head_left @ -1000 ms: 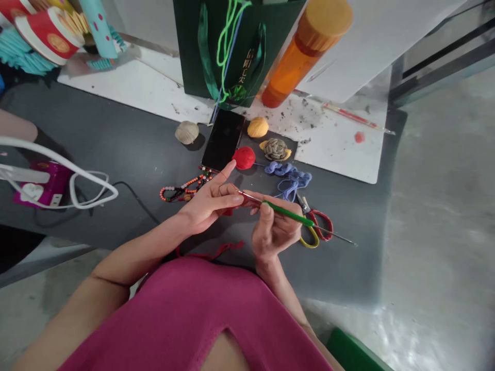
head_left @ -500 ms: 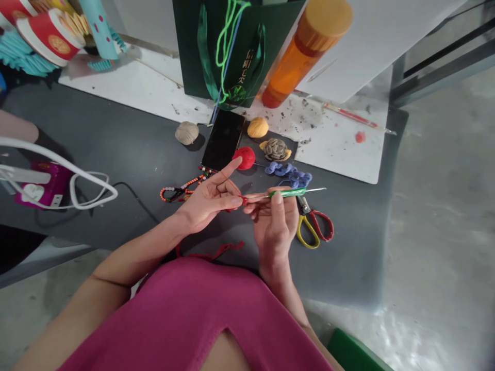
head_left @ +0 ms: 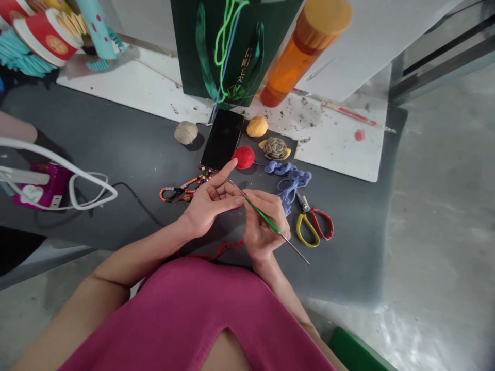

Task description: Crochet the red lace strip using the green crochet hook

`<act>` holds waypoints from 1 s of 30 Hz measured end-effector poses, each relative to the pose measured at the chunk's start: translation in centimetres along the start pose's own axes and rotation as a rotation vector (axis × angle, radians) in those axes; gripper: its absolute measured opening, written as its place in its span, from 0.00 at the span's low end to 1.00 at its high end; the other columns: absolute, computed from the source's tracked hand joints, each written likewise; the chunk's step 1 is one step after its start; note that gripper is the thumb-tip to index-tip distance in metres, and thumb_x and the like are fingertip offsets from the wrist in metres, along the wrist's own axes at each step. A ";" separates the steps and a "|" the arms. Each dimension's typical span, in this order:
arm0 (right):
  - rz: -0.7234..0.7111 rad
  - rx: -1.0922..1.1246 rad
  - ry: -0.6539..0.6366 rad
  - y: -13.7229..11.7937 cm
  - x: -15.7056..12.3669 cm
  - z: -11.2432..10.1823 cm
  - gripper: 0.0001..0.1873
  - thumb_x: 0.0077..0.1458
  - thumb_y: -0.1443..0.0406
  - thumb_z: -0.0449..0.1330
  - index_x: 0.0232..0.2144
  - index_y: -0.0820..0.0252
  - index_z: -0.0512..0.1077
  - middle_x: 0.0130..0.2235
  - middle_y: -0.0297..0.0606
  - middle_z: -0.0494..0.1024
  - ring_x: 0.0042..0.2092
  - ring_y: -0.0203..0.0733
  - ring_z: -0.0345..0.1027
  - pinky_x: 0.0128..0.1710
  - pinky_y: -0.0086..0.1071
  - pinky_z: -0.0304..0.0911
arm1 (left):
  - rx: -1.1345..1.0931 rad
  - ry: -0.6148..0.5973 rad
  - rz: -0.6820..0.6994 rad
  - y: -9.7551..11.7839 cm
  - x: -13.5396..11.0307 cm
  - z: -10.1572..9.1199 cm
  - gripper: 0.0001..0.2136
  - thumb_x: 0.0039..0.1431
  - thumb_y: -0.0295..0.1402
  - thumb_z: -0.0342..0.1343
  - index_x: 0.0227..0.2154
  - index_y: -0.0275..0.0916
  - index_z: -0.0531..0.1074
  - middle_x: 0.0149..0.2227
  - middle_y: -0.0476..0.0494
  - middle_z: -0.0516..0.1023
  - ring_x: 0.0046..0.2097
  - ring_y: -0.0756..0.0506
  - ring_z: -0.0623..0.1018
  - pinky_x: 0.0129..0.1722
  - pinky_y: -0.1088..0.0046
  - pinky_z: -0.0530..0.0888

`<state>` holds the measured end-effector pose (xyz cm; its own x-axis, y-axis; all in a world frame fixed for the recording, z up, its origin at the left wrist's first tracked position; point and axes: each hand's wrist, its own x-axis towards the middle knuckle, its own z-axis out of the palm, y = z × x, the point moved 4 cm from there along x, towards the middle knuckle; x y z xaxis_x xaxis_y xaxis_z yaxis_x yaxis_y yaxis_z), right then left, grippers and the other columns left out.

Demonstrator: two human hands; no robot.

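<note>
My right hand [head_left: 265, 222] is closed round a green-handled crochet hook [head_left: 266, 219], which slants from upper left to lower right. Its tip meets the fingers of my left hand [head_left: 211, 198]. My left hand pinches a small piece of red yarn work between thumb and middle fingers, with the forefinger stretched out toward a red yarn ball [head_left: 244, 157]. A red strand [head_left: 222, 250] trails down to my lap. Both hands hover over the dark grey table [head_left: 127, 149].
Behind the hands lie a black phone [head_left: 223, 138], beige [head_left: 186, 132] and yellow [head_left: 257, 126] yarn balls, a knotted cord piece [head_left: 275, 148], blue yarn [head_left: 292, 178], scissors [head_left: 313, 224] and a bead string [head_left: 183, 188]. A green bag [head_left: 232, 46] and orange bottle [head_left: 299, 54] stand at the back.
My right hand has turned the hook from nearly level, pointing right, to a steep slant with its back end down and right. The left hand has hardly moved.
</note>
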<state>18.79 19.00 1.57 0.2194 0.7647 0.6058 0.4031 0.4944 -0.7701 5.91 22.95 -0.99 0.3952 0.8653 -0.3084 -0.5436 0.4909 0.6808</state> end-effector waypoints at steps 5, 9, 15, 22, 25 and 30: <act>0.261 0.207 0.065 1.0 -0.5 0.2 0.06 0.66 0.67 0.64 0.41 0.50 0.81 0.36 0.33 0.87 0.37 0.41 0.82 0.36 0.37 0.77 | -0.043 -0.020 -0.127 0.0 -0.1 0.0 0.40 0.49 0.32 0.78 0.67 0.46 0.72 0.28 0.56 0.79 0.29 0.55 0.73 0.31 0.76 0.67; 0.265 0.196 0.053 0.9 -0.4 0.2 0.06 0.66 0.67 0.64 0.41 0.51 0.81 0.36 0.33 0.86 0.37 0.41 0.81 0.37 0.37 0.77 | 0.013 -0.009 -0.021 0.2 -0.2 0.1 0.44 0.48 0.30 0.78 0.69 0.47 0.69 0.28 0.58 0.80 0.30 0.54 0.75 0.36 0.77 0.72; 0.075 0.017 0.034 -0.1 -0.1 0.0 0.12 0.62 0.73 0.67 0.43 0.50 0.82 0.40 0.33 0.87 0.40 0.41 0.82 0.41 0.38 0.77 | 0.122 0.058 0.182 0.1 -0.5 0.1 0.48 0.49 0.27 0.77 0.72 0.52 0.63 0.29 0.58 0.82 0.32 0.54 0.78 0.37 0.78 0.73; 0.362 0.332 0.064 1.3 -0.7 0.6 0.07 0.63 0.66 0.66 0.40 0.46 0.82 0.37 0.31 0.86 0.38 0.41 0.79 0.38 0.38 0.76 | 0.037 0.027 0.017 0.1 -0.4 0.3 0.44 0.49 0.31 0.77 0.70 0.50 0.68 0.27 0.57 0.82 0.31 0.53 0.78 0.37 0.76 0.74; 0.292 0.192 0.025 0.7 -0.4 0.3 0.06 0.63 0.66 0.66 0.40 0.48 0.82 0.37 0.33 0.86 0.38 0.43 0.81 0.39 0.41 0.78 | 0.164 0.113 0.156 0.8 -0.9 0.6 0.47 0.47 0.27 0.77 0.71 0.50 0.66 0.28 0.56 0.83 0.32 0.51 0.78 0.36 0.75 0.74; 0.130 0.006 0.046 -0.3 -0.3 0.0 0.12 0.61 0.70 0.67 0.42 0.47 0.83 0.39 0.32 0.87 0.38 0.42 0.82 0.39 0.40 0.78 | 0.290 0.225 0.288 1.1 -1.7 0.9 0.49 0.50 0.26 0.75 0.74 0.49 0.61 0.30 0.54 0.84 0.33 0.49 0.79 0.38 0.72 0.75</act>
<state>18.60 18.64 1.57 0.3098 0.8029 0.5093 0.3635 0.3949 -0.8438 5.32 21.94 0.92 0.0703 0.9785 -0.1941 -0.3657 0.2063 0.9076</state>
